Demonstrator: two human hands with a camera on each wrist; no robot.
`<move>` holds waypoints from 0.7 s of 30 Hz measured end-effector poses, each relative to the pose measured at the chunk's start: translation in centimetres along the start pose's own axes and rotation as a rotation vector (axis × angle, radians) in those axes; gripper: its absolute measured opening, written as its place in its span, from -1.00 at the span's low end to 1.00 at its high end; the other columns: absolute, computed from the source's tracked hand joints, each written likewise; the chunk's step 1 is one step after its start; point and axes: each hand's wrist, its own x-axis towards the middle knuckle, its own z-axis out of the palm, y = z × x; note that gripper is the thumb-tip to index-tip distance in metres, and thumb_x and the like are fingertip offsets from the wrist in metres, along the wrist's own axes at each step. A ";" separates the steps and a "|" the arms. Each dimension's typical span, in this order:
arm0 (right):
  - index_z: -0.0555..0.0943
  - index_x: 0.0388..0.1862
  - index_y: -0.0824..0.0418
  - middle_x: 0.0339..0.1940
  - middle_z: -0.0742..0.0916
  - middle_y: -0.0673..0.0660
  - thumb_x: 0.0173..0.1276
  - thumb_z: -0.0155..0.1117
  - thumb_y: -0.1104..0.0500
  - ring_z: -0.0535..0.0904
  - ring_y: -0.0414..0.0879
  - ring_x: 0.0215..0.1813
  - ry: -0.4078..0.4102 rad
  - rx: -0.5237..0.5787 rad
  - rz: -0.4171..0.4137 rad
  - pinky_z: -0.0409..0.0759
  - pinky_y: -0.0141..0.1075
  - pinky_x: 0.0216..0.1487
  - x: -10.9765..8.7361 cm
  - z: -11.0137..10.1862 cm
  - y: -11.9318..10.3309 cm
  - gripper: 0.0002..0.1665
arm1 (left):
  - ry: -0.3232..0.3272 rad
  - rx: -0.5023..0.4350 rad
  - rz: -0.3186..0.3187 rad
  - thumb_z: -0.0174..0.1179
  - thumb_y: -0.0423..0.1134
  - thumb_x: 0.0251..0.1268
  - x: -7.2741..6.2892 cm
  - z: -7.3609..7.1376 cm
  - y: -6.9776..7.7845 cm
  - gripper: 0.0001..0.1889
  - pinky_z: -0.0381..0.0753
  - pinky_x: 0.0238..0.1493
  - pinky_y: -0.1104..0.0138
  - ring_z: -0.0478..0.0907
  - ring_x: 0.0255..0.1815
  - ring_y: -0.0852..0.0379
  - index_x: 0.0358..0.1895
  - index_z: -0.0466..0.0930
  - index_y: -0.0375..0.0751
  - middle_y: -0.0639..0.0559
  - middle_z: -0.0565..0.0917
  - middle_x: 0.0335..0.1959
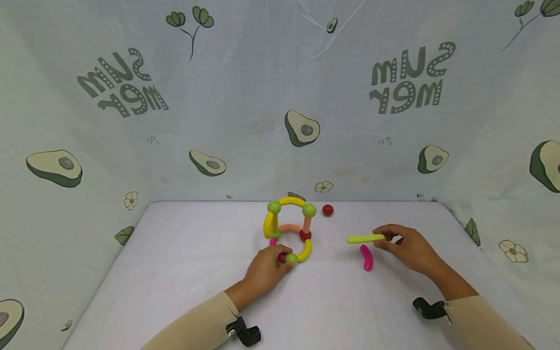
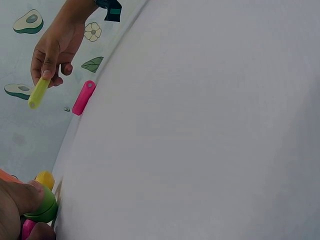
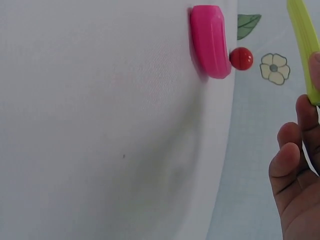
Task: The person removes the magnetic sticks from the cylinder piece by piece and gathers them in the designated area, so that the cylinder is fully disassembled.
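A toy frame of coloured rods and balls stands mid-table, with a yellow curved rod (image 1: 292, 201) across its top between two green balls. At its near lower corner my left hand (image 1: 264, 267) grips a green ball (image 1: 291, 258), also seen beside the thumb in the left wrist view (image 2: 46, 207). My right hand (image 1: 407, 248) pinches one end of a straight yellow-green rod (image 1: 364, 239) between thumb and fingers, above the table. Just below that rod, a loose pink curved rod (image 1: 367, 258) lies on the cloth. Part of the frame's near side is hidden behind my left hand.
A loose red ball (image 1: 327, 210) sits at the back of the white table (image 1: 183, 272), right of the toy frame. Behind the table hangs a printed cloth (image 1: 253, 87) with avocados and lettering. Dark camera mounts (image 1: 247, 333) are strapped to both wrists.
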 end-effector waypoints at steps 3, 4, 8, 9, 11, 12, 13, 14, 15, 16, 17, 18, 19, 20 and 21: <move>0.71 0.11 0.19 -0.20 0.66 0.05 0.33 0.51 0.10 0.50 -0.01 -0.08 0.000 -0.005 0.000 0.59 -0.34 -0.17 -0.1 -0.3 0.6 -0.59 | 0.001 -0.002 0.000 0.51 -0.23 0.21 0.0 0.0 0.0 -0.62 0.54 -0.35 0.44 0.45 -0.37 0.27 0.09 0.72 -0.14 0.26 0.59 -0.33; 0.71 0.11 0.19 -0.20 0.66 0.05 0.33 0.51 0.09 0.50 0.00 -0.08 0.001 -0.006 0.000 0.59 -0.34 -0.17 -0.2 -0.4 0.9 -0.59 | 0.002 -0.003 0.000 0.51 -0.23 0.20 0.0 0.0 0.0 -0.62 0.54 -0.35 0.44 0.45 -0.37 0.27 0.09 0.72 -0.14 0.26 0.59 -0.33; 0.71 0.11 0.21 -0.20 0.69 0.05 0.34 0.50 0.09 0.52 0.01 -0.08 0.009 -0.027 0.000 0.60 -0.34 -0.17 -0.4 -0.8 1.8 -0.59 | 0.003 -0.002 0.001 0.51 -0.23 0.20 0.0 0.1 -0.1 -0.62 0.53 -0.36 0.44 0.45 -0.38 0.27 0.09 0.72 -0.14 0.26 0.59 -0.33; 0.71 0.11 0.21 -0.20 0.69 0.05 0.34 0.50 0.10 0.52 0.01 -0.08 0.010 -0.032 0.000 0.60 -0.34 -0.17 -0.4 -0.9 2.0 -0.59 | 0.003 -0.001 0.001 0.51 -0.23 0.20 0.0 0.1 -0.1 -0.62 0.53 -0.36 0.44 0.45 -0.38 0.27 0.09 0.72 -0.14 0.26 0.59 -0.33; 0.71 0.12 0.21 -0.20 0.69 0.06 0.34 0.49 0.09 0.53 0.02 -0.08 0.011 -0.039 0.006 0.61 -0.34 -0.17 -0.5 -1.0 2.4 -0.59 | 0.001 0.003 -0.002 0.51 -0.23 0.20 0.0 0.1 -0.1 -0.62 0.53 -0.36 0.43 0.44 -0.38 0.26 0.09 0.71 -0.15 0.26 0.59 -0.34; 0.71 0.12 0.21 -0.19 0.69 0.06 0.35 0.49 0.09 0.53 0.02 -0.07 0.009 -0.041 0.009 0.60 -0.34 -0.17 -0.5 -1.1 2.6 -0.59 | 0.001 0.003 -0.004 0.51 -0.23 0.21 0.0 0.1 -0.1 -0.62 0.53 -0.36 0.43 0.44 -0.38 0.26 0.09 0.71 -0.15 0.26 0.59 -0.34; 0.70 0.13 0.21 -0.19 0.69 0.06 0.36 0.48 0.09 0.52 0.02 -0.07 0.007 -0.042 0.012 0.60 -0.34 -0.17 -0.6 -1.2 2.8 -0.59 | 0.000 0.005 -0.005 0.51 -0.22 0.21 0.0 0.1 -0.1 -0.62 0.53 -0.36 0.43 0.45 -0.38 0.25 0.09 0.71 -0.15 0.26 0.59 -0.34; 0.70 0.13 0.22 -0.18 0.70 0.06 0.36 0.47 0.08 0.52 0.02 -0.07 0.006 -0.043 0.014 0.60 -0.34 -0.17 -0.6 -1.2 3.0 -0.59 | 0.000 0.005 -0.006 0.51 -0.22 0.21 0.0 0.1 -0.1 -0.62 0.53 -0.36 0.43 0.45 -0.38 0.25 0.09 0.71 -0.14 0.26 0.58 -0.34; 0.70 0.13 0.22 -0.18 0.70 0.07 0.37 0.47 0.08 0.52 0.02 -0.07 0.006 -0.044 0.015 0.60 -0.34 -0.17 -0.7 -1.3 3.2 -0.59 | 0.000 0.005 -0.005 0.51 -0.22 0.21 0.0 0.1 -0.1 -0.62 0.53 -0.36 0.43 0.45 -0.38 0.25 0.10 0.72 -0.14 0.26 0.58 -0.34; 0.70 0.13 0.22 -0.17 0.70 0.07 0.37 0.47 0.07 0.52 0.02 -0.06 0.004 -0.044 0.018 0.60 -0.34 -0.17 -0.7 -1.3 3.3 -0.58 | 0.000 0.004 -0.004 0.51 -0.22 0.21 0.0 0.1 -0.1 -0.62 0.54 -0.36 0.44 0.45 -0.38 0.25 0.10 0.72 -0.14 0.26 0.59 -0.34; 0.70 0.14 0.23 -0.16 0.71 0.08 0.37 0.47 0.07 0.52 0.03 -0.06 0.003 -0.045 0.019 0.60 -0.33 -0.17 -0.8 -1.4 3.5 -0.58 | 0.000 0.005 -0.002 0.51 -0.22 0.21 0.0 0.1 -0.1 -0.62 0.54 -0.36 0.44 0.45 -0.38 0.25 0.10 0.72 -0.14 0.26 0.59 -0.34; 0.70 0.14 0.23 -0.15 0.71 0.08 0.37 0.47 0.07 0.53 0.04 -0.05 0.001 -0.048 0.022 0.60 -0.33 -0.18 -0.9 -1.5 3.6 -0.57 | 0.001 0.005 -0.002 0.51 -0.22 0.21 0.0 0.1 0.0 -0.62 0.54 -0.36 0.44 0.45 -0.38 0.26 0.10 0.72 -0.14 0.26 0.59 -0.34; 0.69 0.14 0.23 -0.15 0.71 0.09 0.37 0.47 0.06 0.54 0.05 -0.05 -0.002 -0.051 0.024 0.60 -0.33 -0.18 -0.9 -1.6 3.8 -0.56 | 0.002 0.006 0.001 0.51 -0.22 0.21 0.0 0.0 -0.1 -0.62 0.54 -0.36 0.45 0.45 -0.38 0.26 0.09 0.72 -0.14 0.26 0.59 -0.34; 0.69 0.15 0.23 -0.14 0.71 0.09 0.37 0.47 0.06 0.54 0.07 -0.05 -0.004 -0.055 0.029 0.60 -0.32 -0.20 -1.0 -1.6 4.0 -0.56 | 0.003 0.007 0.001 0.51 -0.22 0.21 0.0 0.0 0.0 -0.62 0.54 -0.36 0.45 0.44 -0.38 0.27 0.09 0.72 -0.13 0.27 0.59 -0.33; 0.69 0.15 0.23 -0.14 0.71 0.10 0.37 0.47 0.05 0.54 0.08 -0.05 -0.008 -0.055 0.035 0.59 -0.30 -0.22 -1.0 -1.7 4.1 -0.56 | 0.004 0.009 0.002 0.51 -0.22 0.20 0.0 0.0 0.0 -0.62 0.54 -0.36 0.45 0.45 -0.38 0.27 0.09 0.72 -0.13 0.26 0.59 -0.33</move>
